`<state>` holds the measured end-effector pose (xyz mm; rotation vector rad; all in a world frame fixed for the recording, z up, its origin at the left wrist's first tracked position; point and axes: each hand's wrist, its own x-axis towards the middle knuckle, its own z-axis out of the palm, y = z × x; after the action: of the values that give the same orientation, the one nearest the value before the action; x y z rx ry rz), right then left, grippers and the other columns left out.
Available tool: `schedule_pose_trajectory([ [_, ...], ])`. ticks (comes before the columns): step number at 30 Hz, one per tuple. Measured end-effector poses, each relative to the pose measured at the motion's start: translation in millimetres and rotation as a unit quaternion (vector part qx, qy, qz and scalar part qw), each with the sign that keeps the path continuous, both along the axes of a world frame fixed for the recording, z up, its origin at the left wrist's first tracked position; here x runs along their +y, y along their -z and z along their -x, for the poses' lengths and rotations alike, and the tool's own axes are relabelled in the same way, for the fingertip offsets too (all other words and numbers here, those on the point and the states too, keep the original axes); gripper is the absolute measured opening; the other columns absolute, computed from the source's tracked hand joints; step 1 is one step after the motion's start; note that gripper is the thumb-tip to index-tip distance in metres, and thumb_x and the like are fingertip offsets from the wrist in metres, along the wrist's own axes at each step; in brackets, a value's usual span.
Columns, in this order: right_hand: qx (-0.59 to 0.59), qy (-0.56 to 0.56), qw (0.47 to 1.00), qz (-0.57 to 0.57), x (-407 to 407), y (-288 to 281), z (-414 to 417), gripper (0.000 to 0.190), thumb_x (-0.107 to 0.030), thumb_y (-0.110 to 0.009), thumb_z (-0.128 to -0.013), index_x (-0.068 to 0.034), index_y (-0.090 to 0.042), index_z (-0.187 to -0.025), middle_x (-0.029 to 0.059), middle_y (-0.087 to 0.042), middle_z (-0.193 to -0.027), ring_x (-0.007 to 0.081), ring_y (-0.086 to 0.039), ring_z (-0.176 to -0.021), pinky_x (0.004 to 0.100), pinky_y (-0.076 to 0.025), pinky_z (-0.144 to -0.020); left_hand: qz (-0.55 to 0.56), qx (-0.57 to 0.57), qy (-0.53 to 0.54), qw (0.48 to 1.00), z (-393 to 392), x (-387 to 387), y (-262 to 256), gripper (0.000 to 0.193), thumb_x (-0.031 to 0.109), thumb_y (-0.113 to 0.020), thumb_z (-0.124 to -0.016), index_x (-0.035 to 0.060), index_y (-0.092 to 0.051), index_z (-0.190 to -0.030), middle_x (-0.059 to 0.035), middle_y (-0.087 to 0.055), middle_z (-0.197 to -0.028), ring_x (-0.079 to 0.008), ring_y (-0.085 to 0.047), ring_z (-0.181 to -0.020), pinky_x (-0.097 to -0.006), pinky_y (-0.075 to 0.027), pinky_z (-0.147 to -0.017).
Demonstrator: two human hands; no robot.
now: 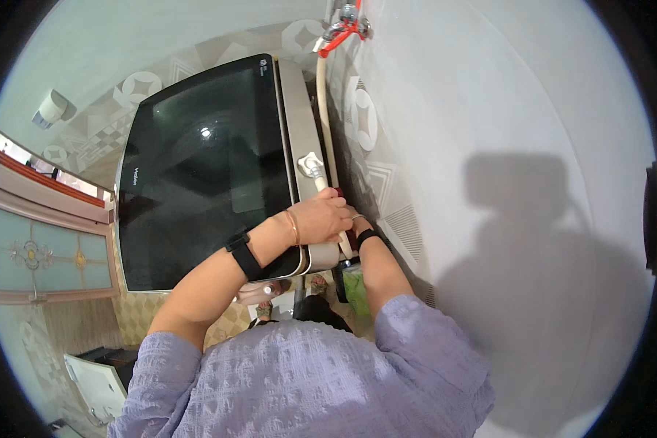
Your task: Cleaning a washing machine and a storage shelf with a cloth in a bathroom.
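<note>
My left hand (322, 217) is curled over a cream inlet hose (344, 245) at the back edge of a Haier top-loading washing machine (197, 180). The hose runs from a white screw connector (310, 165) on the machine's rear panel, passes under my fingers and shows again below them. My right hand (355, 214) reaches into the gap between machine and wall. Most of it is hidden behind my left hand, so its grip cannot be seen. Something dark red (338, 192) peeks out beside my left fingers; what it is I cannot tell.
A metal tap (336, 30) with red ribbon is fixed high on the wall (498, 98), the hose hanging from it. A green bag (356, 290) sits below my right forearm. At left are a glazed door (44, 252) and an open white cabinet door (96, 386).
</note>
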<state>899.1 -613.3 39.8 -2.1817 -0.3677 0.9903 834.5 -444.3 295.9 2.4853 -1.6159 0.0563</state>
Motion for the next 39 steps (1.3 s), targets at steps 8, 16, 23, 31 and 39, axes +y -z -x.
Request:
schedule_pose_trajectory([
  [8, -0.122, 0.000, 0.992, 0.044, 11, -72, 4, 0.036, -0.020, -0.059, -0.074, -0.010, -0.054, -0.108, 0.0203, -0.057, -0.103, 0.0361, -0.054, -0.096, 0.0396, -0.045, -0.082, 0.030, 0.010, -0.024, 0.999, 10, 2, -1, 0.021, 0.032, -0.062, -0.070, 0.0124, -0.053, -0.073, -0.0002, -0.051, -0.075, -0.0181, -0.048, -0.082, -0.0323, -0.033, -0.081],
  [16, -0.345, 0.133, 0.928, -0.037, 59, -81, -111, 0.036, 0.003, -0.048, -0.069, -0.008, -0.056, -0.102, 0.0195, -0.058, -0.099, 0.0366, -0.053, -0.095, 0.0409, -0.044, -0.081, 0.006, 0.026, -0.049, 0.998, 15, -2, -2, 0.019, 0.031, -0.061, -0.070, 0.0144, -0.055, -0.076, 0.0012, -0.051, -0.075, -0.0167, -0.047, -0.085, -0.0328, -0.032, -0.084],
  [23, -0.603, 0.174, 0.737, -0.252, 118, -229, -172, 0.034, 0.003, -0.053, -0.070, -0.006, -0.052, -0.103, 0.0238, -0.047, -0.102, 0.0437, -0.047, -0.092, 0.0459, -0.042, -0.076, 0.023, 0.045, -0.057, 0.997, 11, -2, 3, 0.019, 0.029, -0.062, -0.070, 0.0134, -0.056, -0.079, 0.0011, -0.051, -0.076, -0.0163, -0.047, -0.085, -0.0330, -0.031, -0.085],
  [31, -0.532, 0.189, 0.780, -0.271, 106, -185, -167, 0.021, 0.001, -0.053, -0.070, -0.007, -0.055, -0.090, 0.0209, -0.052, -0.093, 0.0419, -0.050, -0.088, 0.0442, -0.043, -0.073, 0.000, 0.029, -0.056, 0.998, 13, -2, 1, 0.020, 0.029, -0.061, -0.070, 0.0130, -0.057, -0.082, 0.0014, -0.052, -0.079, -0.0160, -0.046, -0.086, -0.0321, -0.031, -0.086],
  [39, -0.282, 0.133, 0.950, -0.027, 43, -26, -92, 0.033, 0.002, -0.051, -0.068, -0.009, -0.054, -0.100, 0.0219, -0.058, -0.093, 0.0396, -0.053, -0.092, 0.0441, -0.044, -0.077, -0.009, 0.008, -0.061, 0.998, 11, -10, 1, 0.017, 0.028, -0.062, -0.068, 0.0148, -0.054, -0.075, 0.0031, -0.050, -0.076, -0.0143, -0.047, -0.084, -0.0298, -0.033, -0.081],
])
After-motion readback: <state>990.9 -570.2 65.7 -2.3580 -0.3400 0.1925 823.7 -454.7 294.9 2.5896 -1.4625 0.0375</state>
